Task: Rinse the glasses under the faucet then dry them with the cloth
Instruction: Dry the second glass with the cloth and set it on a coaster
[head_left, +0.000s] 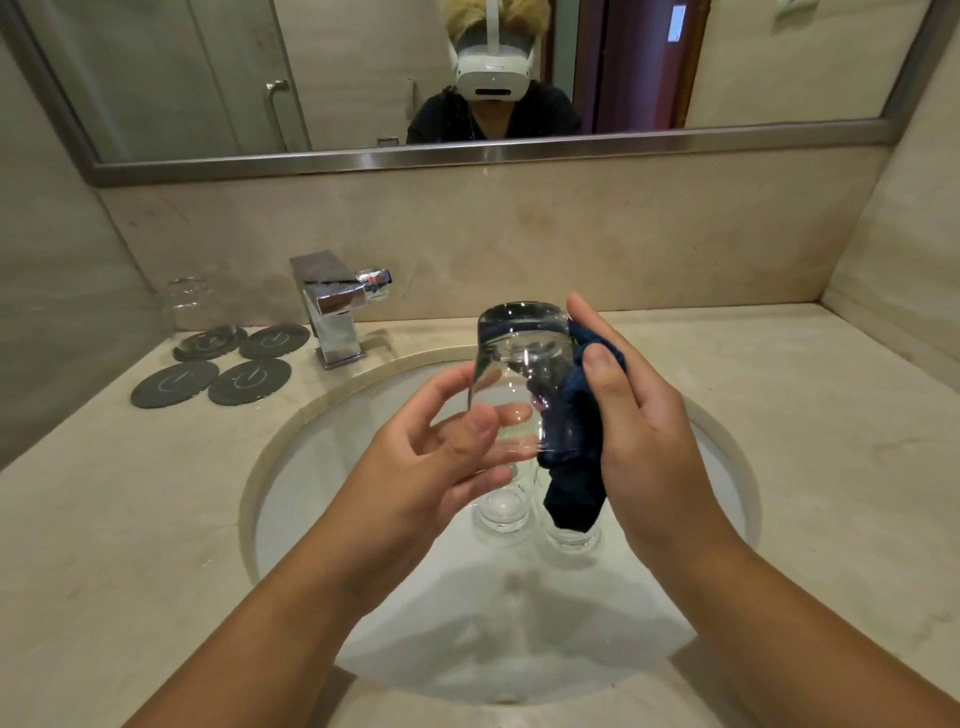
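A clear glass (522, 353) is held upside down above the sink (291, 467), its base pointing up. My left hand (441, 447) holds it near the rim, thumb and fingers curled around the lower part. My right hand (634, 410) presses a dark blue cloth (574, 467) against the glass's right side, thumb on the cloth. Two more glasses (503, 512) stand in the basin below, one (571, 540) partly hidden by the hanging cloth. Another glass (189, 306) stands upside down on a coaster at the back left.
A chrome faucet (332, 306) stands behind the sink at left; no water is visible. Several dark round coasters (249, 382) lie on the beige counter left of it. A mirror (467, 156) hangs above the backsplash. Side walls close in on both sides.
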